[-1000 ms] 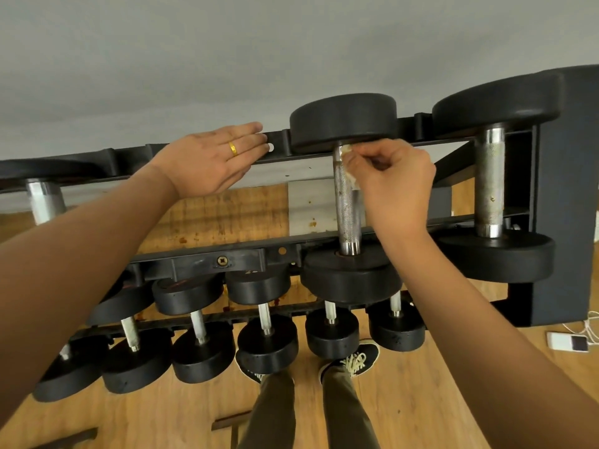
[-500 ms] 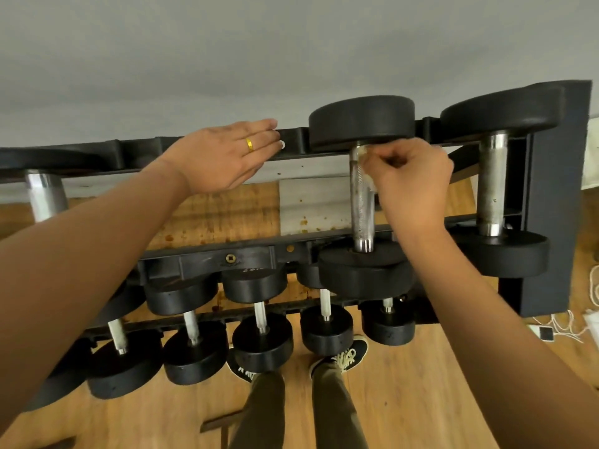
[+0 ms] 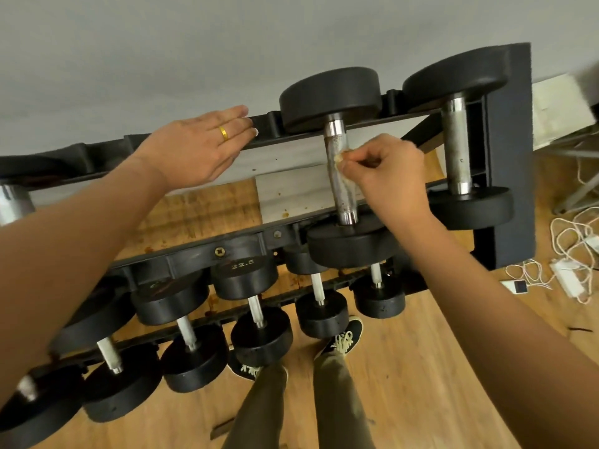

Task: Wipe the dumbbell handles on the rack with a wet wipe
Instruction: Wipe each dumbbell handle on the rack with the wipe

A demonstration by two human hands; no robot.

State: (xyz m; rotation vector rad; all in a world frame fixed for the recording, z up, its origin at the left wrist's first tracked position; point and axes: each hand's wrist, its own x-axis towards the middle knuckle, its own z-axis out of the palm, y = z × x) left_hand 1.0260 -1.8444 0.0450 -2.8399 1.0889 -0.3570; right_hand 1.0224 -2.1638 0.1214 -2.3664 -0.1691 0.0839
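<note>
While the right hand pinches a small crumpled wet wipe between thumb and fingertips and presses it against the knurled dumbbell handle, about midway along the bar, the left hand lies flat with straight fingers on the rack rail to the left of that handle, gripping nothing.

Bunched like this, the wipe meets only a narrow strip of the metal. The job would likely go better with the wipe spread and wrapped round the bar, drawn from one collar to the other, then worked round to the far side. The knurling looks speckled, so firm pressure seems needed. The wad already looks yellowed, and a cleaner face may serve better.

Black heads close off both ends of the handle and limit the stroke; the wrist hangs close over the nearer one. Just right of the handle lies a second large dumbbell, its bar spotted too. Below the handle runs a lower row of smaller dumbbells, one marked 22.5, well out of the way. Far right of the handle, white cables lie on the wooden floor.
</note>
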